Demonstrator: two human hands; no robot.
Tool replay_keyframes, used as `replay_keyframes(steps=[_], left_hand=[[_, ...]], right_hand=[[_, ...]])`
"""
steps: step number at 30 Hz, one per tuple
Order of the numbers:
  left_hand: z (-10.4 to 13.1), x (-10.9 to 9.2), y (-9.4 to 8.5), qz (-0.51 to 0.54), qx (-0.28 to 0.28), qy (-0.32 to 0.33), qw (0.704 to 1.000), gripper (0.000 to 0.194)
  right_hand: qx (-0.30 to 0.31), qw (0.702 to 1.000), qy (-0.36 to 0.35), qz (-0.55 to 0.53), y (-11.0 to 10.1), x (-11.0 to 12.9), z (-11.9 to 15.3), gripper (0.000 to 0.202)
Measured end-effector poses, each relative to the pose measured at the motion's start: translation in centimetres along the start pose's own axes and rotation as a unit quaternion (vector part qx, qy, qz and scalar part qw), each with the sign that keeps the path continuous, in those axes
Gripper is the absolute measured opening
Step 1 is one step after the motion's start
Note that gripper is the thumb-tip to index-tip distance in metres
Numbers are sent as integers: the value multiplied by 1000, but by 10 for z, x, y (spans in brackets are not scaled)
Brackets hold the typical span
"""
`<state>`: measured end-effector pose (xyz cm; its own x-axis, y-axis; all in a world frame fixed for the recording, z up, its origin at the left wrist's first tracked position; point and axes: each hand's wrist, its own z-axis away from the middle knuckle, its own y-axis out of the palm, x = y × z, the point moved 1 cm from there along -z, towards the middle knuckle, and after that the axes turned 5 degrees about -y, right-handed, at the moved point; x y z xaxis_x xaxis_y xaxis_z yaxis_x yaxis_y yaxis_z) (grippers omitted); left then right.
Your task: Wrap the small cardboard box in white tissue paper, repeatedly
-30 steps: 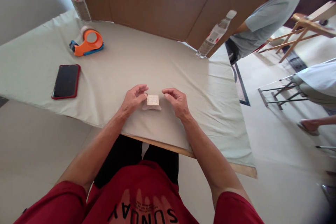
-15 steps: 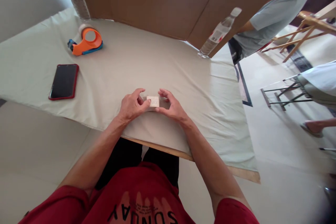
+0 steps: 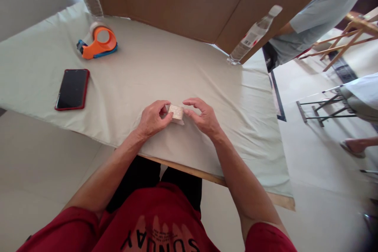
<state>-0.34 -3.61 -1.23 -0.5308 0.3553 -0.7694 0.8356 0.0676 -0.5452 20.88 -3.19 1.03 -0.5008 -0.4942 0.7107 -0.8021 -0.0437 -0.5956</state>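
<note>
At the near edge of the table, the left hand pinches the left side of a small pale block; the right hand, fingers parted, perhaps touches its right. Its print is illegible; the red shirt reads "SUNDAY".

Left arm and right arm reaching forward, slanting inward. Left wrist and right wrist nearly straight. Left hand: back upward, thumb and index finger curved inward in pinch. Right hand: looser, thumb and index finger parted, fingertips pointing toward left hand. Hands roughly level, apart from each other.
</note>
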Motion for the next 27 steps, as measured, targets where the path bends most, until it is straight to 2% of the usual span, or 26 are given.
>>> replay_keyframes(steps=[5,10,16,20,27], left_hand=[[0,-2,0,22,5,-1,1000,27],[0,-1,1,24,18,-9,1000,25],[1,-1,2,34,20,16,999,27],[3,-2,2,16,-1,42,999,27],[4,-4,1,30,-50,65,996,40]], right_hand=[[120,993,21,0,-6,7,-32,18],[159,985,69,-10,2,6,-50,18],[106,988,90,62,7,4,-52,18],[63,993,90,50,7,2,-55,19],[0,998,59,23,1,6,-71,19]])
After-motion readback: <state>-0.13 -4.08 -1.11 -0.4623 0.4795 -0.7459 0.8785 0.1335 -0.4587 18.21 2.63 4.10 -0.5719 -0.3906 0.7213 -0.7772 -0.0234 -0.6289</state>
